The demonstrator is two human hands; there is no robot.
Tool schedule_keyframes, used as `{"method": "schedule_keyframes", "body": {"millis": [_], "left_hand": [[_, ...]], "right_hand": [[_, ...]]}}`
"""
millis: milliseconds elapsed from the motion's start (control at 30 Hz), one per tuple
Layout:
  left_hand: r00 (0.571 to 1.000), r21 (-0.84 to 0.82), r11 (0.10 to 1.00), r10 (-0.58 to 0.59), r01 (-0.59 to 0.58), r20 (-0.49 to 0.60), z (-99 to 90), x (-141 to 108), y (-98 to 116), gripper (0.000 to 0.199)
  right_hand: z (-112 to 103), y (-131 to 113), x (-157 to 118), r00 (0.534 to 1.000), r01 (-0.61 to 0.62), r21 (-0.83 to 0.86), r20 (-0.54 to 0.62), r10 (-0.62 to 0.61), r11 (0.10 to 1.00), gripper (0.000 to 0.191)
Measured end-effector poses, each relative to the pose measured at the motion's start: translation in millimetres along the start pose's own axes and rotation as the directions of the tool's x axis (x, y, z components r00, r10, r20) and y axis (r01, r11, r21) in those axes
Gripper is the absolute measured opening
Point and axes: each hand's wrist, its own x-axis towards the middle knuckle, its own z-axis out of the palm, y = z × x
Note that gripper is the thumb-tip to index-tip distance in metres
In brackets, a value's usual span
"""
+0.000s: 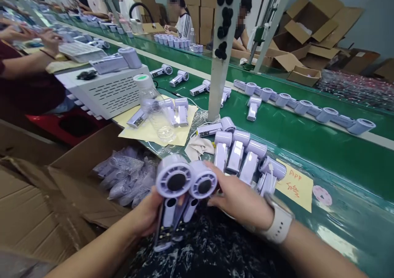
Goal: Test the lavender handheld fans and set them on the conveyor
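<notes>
Two lavender handheld fans are held side by side over my lap, round vented heads toward me. My left hand (146, 215) is closed around the handle of the left fan (174, 165), whose lower end shows bare circuit parts. Against the head of the right fan (203, 169) my right hand (238, 196) grips with thumb and fingers; its fingertips are partly hidden. A watch with a white strap (279, 228) is on my right wrist. Just beyond that hand lies a row of similar fans (248, 167) on the bench, beside a yellow note (297, 185) with red writing.
To the left stands a cardboard box (89, 155) with bagged lavender pieces (126, 173). A clear bottle (154, 109) and a vented metal case (107, 91) stand ahead. A white post (219, 85) rises from the bench. More fans line the green conveyor (277, 126); people work nearby.
</notes>
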Motion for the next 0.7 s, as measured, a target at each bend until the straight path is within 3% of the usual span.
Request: {"method": "schedule_keyframes", "body": {"millis": [67,100,167,233,333,433,500,600,633,667,700], "left_hand": [[0.999,-0.037,0.998,0.054,-0.054,-0.006,-13.4,-15.4,11.9,0.061],[0.996,-0.048,0.995,0.088,-0.089,-0.023,-17.3,-20.5,16.3,0.061],[0.981,-0.057,0.983,0.166,-0.173,-0.104,-19.3,-24.8,19.9,0.06],[0.956,-0.092,0.966,0.221,-0.241,-0.192,-16.3,-22.1,17.0,0.059],[0.939,-0.169,0.941,0.25,-0.293,-0.238,-8.9,-11.8,7.6,0.061],[0.949,-0.248,0.925,0.242,-0.289,-0.204,-1.7,0.0,1.7,0.064],[0.962,-0.302,0.917,0.222,-0.262,-0.16,4.1,7.9,0.4,0.066],[0.99,-0.356,0.924,0.139,-0.138,-0.023,16.3,18.4,-1.3,0.071],[0.994,-0.359,0.93,0.102,-0.082,0.037,21.1,20.9,-2.1,0.074],[0.994,-0.346,0.938,0.059,-0.024,0.09,25.8,22.8,-2.9,0.076],[0.991,-0.315,0.949,0.021,0.022,0.131,30.2,24.2,-3.6,0.077]], "right_hand": [[-9.8,-5.0,34.0,0.996,0.048,-0.308,-0.055,-0.069,0.95,0.043],[-11.2,-6.9,52.9,0.987,0.047,-0.379,-0.125,-0.101,0.924,0.035],[-7.0,-9.5,88.6,0.96,0.029,-0.428,-0.239,-0.144,0.903,0.033],[-0.4,-10.5,113.3,0.944,0.051,-0.474,-0.265,-0.197,0.879,0.027],[-6.4,-13.6,117.7,0.907,0.069,-0.515,-0.324,-0.268,0.855,0.025],[-32.4,-25.1,88.9,0.835,0.058,-0.5,-0.45,-0.316,0.864,0.024],[-46.0,-34.0,62.3,0.809,0.171,-0.353,-0.483,-0.336,0.92,0.019],[-44.5,-36.5,27.3,0.903,0.314,0.122,-0.345,-0.256,0.942,0.013],[-39.7,-33.4,18.9,0.934,0.295,0.305,-0.291,-0.206,0.906,0.008],[-34.5,-28.9,12.2,0.959,0.254,0.48,-0.237,-0.154,0.84,0.017],[-29.9,-23.8,7.0,0.977,0.204,0.629,-0.184,-0.111,0.751,0.037]]}}
